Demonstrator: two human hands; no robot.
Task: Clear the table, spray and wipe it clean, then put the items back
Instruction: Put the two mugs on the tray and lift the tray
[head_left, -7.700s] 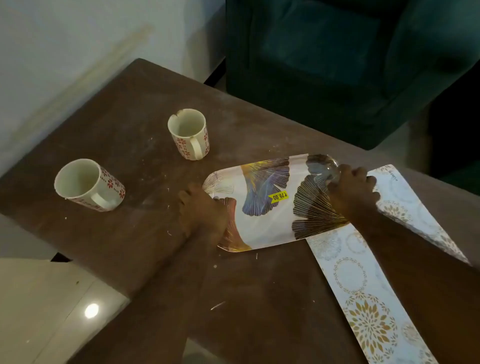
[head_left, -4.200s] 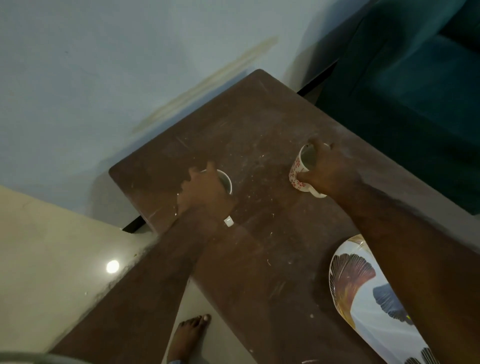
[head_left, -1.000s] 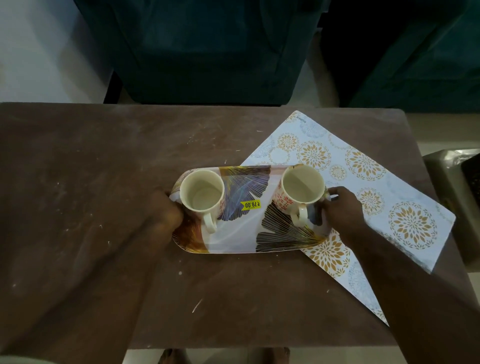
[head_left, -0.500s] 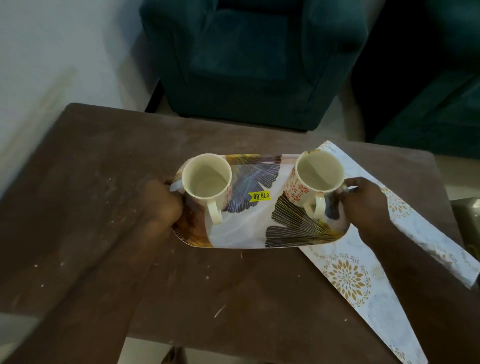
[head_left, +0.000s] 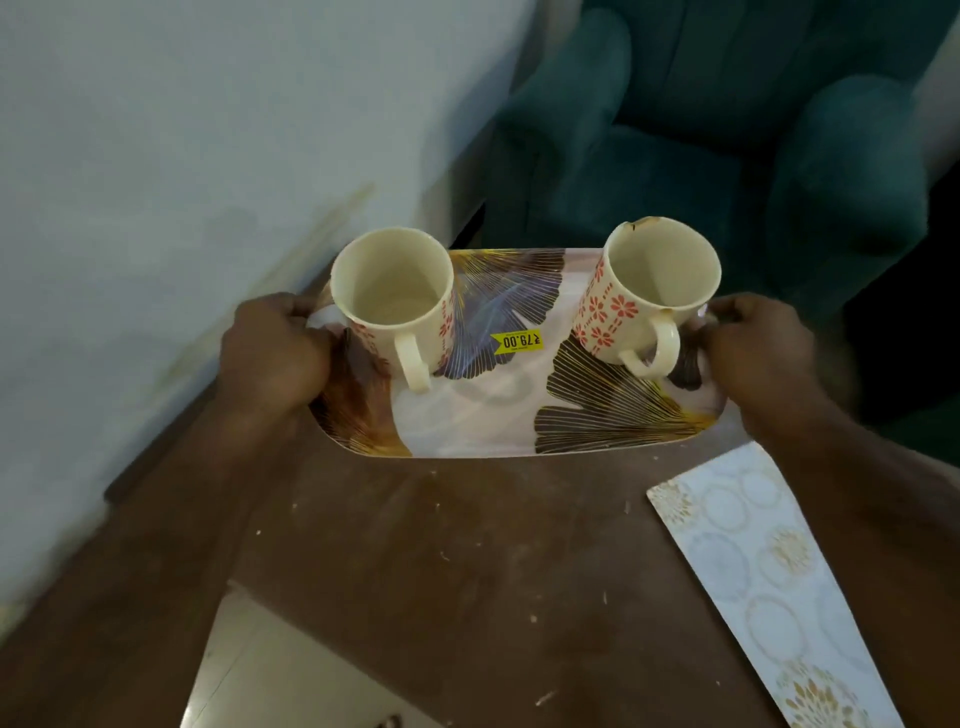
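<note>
A leaf-patterned oval tray (head_left: 483, 421) with a yellow price sticker hangs lifted above the brown table (head_left: 457, 561). My left hand (head_left: 270, 353) grips its left end and my right hand (head_left: 753, 348) grips its right end. Two cream mugs with red flower print stand upright on it: one (head_left: 395, 306) on the left, one (head_left: 649, 296) with a chipped rim on the right, handles toward me. A white placemat with gold medallions (head_left: 763, 577) lies on the table at the right.
The tabletop is dusty with pale crumbs. A pale wall (head_left: 182, 156) runs along the left. A teal armchair (head_left: 727, 130) stands behind the table. Light floor tiles (head_left: 291, 680) show below the table's near-left corner.
The tray with both mugs has risen off the table and off the placemat, coming toward me and up. Both hands keep their hold on its ends.
</note>
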